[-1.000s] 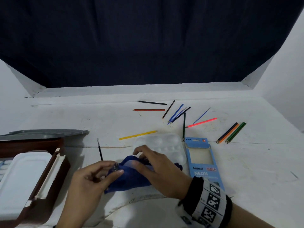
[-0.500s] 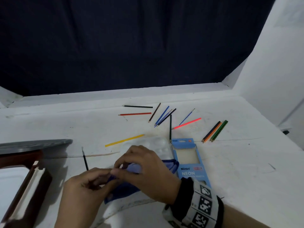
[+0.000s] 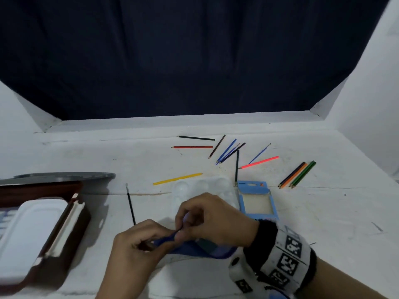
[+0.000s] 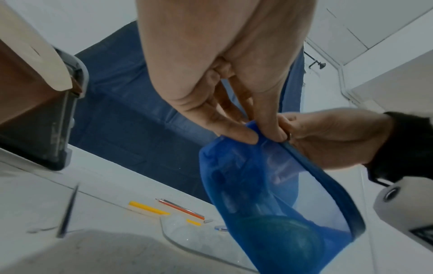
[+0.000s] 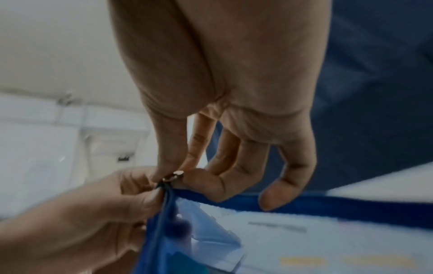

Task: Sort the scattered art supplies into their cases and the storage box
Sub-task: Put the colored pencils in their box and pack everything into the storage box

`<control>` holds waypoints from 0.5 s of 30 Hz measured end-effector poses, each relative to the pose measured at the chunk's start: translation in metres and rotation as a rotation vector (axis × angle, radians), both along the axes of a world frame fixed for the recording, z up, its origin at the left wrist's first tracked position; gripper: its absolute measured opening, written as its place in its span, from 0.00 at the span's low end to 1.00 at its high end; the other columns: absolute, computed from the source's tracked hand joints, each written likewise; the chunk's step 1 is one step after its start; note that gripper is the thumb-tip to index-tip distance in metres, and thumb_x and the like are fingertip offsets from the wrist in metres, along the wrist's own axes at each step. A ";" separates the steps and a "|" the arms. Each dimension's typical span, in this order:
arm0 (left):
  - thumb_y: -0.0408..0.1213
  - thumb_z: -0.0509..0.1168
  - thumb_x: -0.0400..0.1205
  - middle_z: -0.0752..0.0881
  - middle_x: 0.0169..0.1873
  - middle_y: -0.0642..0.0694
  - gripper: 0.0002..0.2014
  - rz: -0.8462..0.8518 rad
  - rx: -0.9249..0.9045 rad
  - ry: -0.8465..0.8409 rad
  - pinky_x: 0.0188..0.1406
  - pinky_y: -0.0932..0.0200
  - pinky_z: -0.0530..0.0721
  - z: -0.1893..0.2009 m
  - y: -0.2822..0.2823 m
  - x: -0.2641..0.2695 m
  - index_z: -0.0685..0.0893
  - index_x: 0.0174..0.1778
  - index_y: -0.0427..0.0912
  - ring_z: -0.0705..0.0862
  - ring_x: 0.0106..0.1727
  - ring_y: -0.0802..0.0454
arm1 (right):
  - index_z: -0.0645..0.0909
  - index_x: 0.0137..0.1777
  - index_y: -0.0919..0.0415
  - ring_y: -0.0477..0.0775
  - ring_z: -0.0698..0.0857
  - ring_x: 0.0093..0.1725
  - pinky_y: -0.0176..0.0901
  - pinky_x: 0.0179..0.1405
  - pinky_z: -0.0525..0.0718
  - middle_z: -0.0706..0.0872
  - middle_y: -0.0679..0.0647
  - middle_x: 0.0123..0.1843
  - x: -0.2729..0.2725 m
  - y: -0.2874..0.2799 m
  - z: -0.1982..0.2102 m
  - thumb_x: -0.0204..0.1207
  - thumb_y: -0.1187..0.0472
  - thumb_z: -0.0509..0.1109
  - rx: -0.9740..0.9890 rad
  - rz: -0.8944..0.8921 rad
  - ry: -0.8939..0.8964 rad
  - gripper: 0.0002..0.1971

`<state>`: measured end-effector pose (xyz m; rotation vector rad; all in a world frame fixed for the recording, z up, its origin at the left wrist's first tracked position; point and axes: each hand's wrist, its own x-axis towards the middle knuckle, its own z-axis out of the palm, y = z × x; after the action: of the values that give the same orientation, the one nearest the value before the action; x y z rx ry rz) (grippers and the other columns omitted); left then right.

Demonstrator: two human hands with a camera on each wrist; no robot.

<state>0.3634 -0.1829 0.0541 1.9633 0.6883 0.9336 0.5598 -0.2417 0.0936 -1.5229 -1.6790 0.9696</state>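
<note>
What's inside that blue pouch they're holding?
Through the see-through blue pouch a dark round shape shows near the bottom, and pale flat pieces show higher up. What they are is too blurred to tell. Both the left hand and right hand pinch its zip end.

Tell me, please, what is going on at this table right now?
A person is working the zip of a translucent blue pouch: the left hand pinches its end while the right hand pinches the metal zip pull. Coloured pencils lie scattered on the white table, beside a blue pencil box.
</note>
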 end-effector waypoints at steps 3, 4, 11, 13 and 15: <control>0.48 0.84 0.65 0.90 0.33 0.47 0.07 0.061 -0.089 -0.031 0.31 0.61 0.83 -0.006 -0.006 -0.008 0.94 0.33 0.55 0.89 0.34 0.50 | 0.83 0.46 0.52 0.44 0.84 0.39 0.43 0.44 0.82 0.89 0.50 0.39 -0.010 -0.004 -0.002 0.78 0.51 0.73 0.120 0.052 -0.271 0.06; 0.45 0.85 0.65 0.90 0.33 0.48 0.06 0.079 -0.095 -0.017 0.33 0.62 0.83 -0.006 -0.007 -0.009 0.94 0.33 0.54 0.89 0.35 0.51 | 0.81 0.47 0.51 0.46 0.83 0.40 0.45 0.45 0.80 0.88 0.49 0.40 -0.014 -0.005 -0.003 0.81 0.50 0.68 0.191 0.079 -0.413 0.07; 0.33 0.79 0.72 0.89 0.36 0.51 0.07 0.064 0.007 0.096 0.32 0.59 0.82 -0.006 -0.011 -0.013 0.92 0.37 0.52 0.87 0.38 0.52 | 0.79 0.43 0.54 0.55 0.82 0.36 0.51 0.38 0.81 0.85 0.51 0.37 -0.014 -0.006 0.003 0.78 0.58 0.68 0.426 0.200 -0.828 0.03; 0.35 0.78 0.73 0.88 0.36 0.51 0.05 0.075 0.026 0.071 0.31 0.63 0.81 -0.007 -0.013 -0.015 0.92 0.39 0.50 0.87 0.39 0.52 | 0.75 0.49 0.51 0.54 0.82 0.38 0.53 0.42 0.81 0.86 0.50 0.38 -0.006 -0.005 0.002 0.80 0.61 0.66 0.265 0.121 -0.623 0.04; 0.36 0.77 0.73 0.87 0.36 0.50 0.04 0.135 -0.006 0.013 0.33 0.65 0.80 -0.010 -0.011 -0.022 0.91 0.39 0.50 0.86 0.39 0.53 | 0.69 0.52 0.46 0.52 0.82 0.36 0.54 0.42 0.84 0.85 0.49 0.36 0.009 -0.004 -0.006 0.80 0.63 0.67 0.142 -0.007 -0.528 0.12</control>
<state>0.3412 -0.1942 0.0446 1.9380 0.8390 0.9985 0.5688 -0.2455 0.0874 -1.7856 -2.0451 0.4454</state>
